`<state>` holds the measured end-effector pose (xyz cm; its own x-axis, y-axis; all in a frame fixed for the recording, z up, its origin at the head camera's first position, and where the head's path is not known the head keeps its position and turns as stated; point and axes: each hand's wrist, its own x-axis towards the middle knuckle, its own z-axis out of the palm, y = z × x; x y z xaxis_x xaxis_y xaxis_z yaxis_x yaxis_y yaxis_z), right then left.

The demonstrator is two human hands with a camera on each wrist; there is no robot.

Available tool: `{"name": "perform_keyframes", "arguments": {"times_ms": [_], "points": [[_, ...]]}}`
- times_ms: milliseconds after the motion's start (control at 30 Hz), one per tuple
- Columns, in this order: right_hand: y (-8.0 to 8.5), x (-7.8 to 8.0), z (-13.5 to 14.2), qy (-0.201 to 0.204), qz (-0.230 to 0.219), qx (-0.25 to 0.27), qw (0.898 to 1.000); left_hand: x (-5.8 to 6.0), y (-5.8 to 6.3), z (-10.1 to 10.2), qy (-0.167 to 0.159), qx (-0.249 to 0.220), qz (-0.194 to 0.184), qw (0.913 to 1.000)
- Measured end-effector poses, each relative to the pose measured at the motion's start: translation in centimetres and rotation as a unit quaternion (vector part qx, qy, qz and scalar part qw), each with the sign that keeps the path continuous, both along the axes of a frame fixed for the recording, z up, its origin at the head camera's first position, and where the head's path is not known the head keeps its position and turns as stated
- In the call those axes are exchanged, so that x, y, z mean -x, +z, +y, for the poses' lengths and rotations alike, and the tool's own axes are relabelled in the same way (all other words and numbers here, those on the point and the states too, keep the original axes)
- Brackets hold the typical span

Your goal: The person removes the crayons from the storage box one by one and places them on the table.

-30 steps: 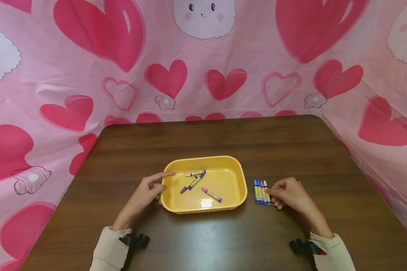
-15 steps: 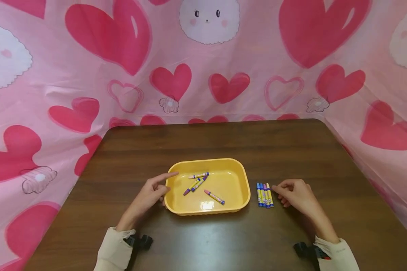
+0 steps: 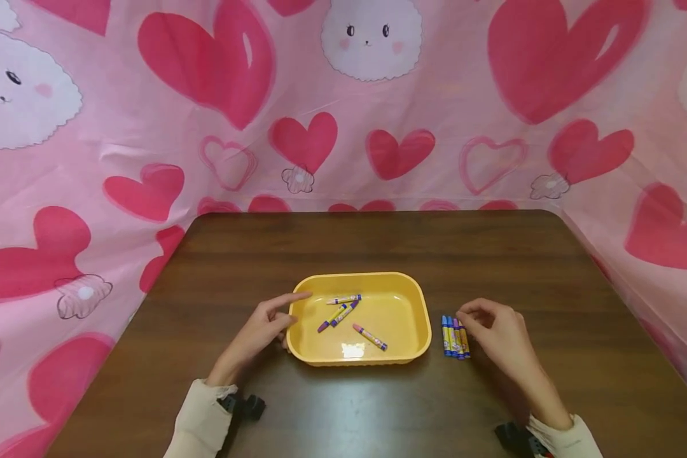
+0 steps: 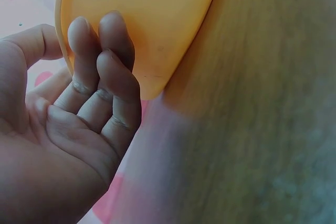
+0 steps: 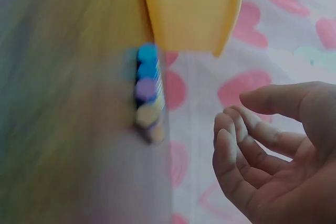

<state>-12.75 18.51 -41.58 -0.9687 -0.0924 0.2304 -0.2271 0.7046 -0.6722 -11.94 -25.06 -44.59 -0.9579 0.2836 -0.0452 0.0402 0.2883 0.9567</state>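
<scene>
A yellow tray (image 3: 359, 276) stands on the table with several crayons (image 3: 369, 337) lying loose in it. My left hand (image 3: 261, 327) holds the tray's left end, thumb and index finger over the rim and the other fingers curled against the outer wall. To the tray's right lies a tight row of crayons (image 3: 455, 337), with blue, purple and cream tips in the right wrist view. Just right of this row hovers my right hand (image 3: 502, 331), thumb and index fingertips close above the crayons' upper ends. Its loosely bent fingers (image 5: 226, 150) hold nothing.
The dark wooden table (image 3: 378, 242) extends around the tray. A pink cloth (image 3: 401, 184) printed with hearts hangs behind and at both sides. Each cream sleeve (image 3: 201, 416) has a black wrist camera (image 3: 255, 407) strapped on.
My right hand drew back from the rightmost crayon, then came in again over the row's upper ends. The left hand keeps its hold on the tray. The head view has shifted slightly.
</scene>
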Motion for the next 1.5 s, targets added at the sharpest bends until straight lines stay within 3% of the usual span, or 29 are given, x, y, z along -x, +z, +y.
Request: {"name": "perform_keyframes", "arguments": {"times_ms": [133,367,533,667,967,1500], "points": [[1.3,0.0,-2.0,0.043,0.04,-0.002,0.998,-0.1,0.0,-0.1,0.004,-0.018,-0.006,0.9998],[3.9,0.7,-6.2,0.14,0.046,-0.017,0.989,-0.2,0.1,0.0,-0.005,-0.014,0.012,0.9998],[4.1,1.7,-9.3,0.202,0.034,-0.032,0.978,-0.3,0.2,0.4,-0.004,-0.017,0.006,0.9998],[2.9,2.4,-11.3,0.24,-0.004,-0.051,0.969,-0.4,0.1,0.6,-0.006,-0.02,0.005,0.9998],[-0.5,2.5,-13.4,0.278,-0.083,-0.14,0.947,-0.6,0.2,0.5,-0.007,-0.019,0.014,0.9997],[-0.9,2.4,-13.4,0.29,-0.038,-0.147,0.945,-0.3,0.0,0.5,-0.009,-0.036,0.009,0.9993]]}}
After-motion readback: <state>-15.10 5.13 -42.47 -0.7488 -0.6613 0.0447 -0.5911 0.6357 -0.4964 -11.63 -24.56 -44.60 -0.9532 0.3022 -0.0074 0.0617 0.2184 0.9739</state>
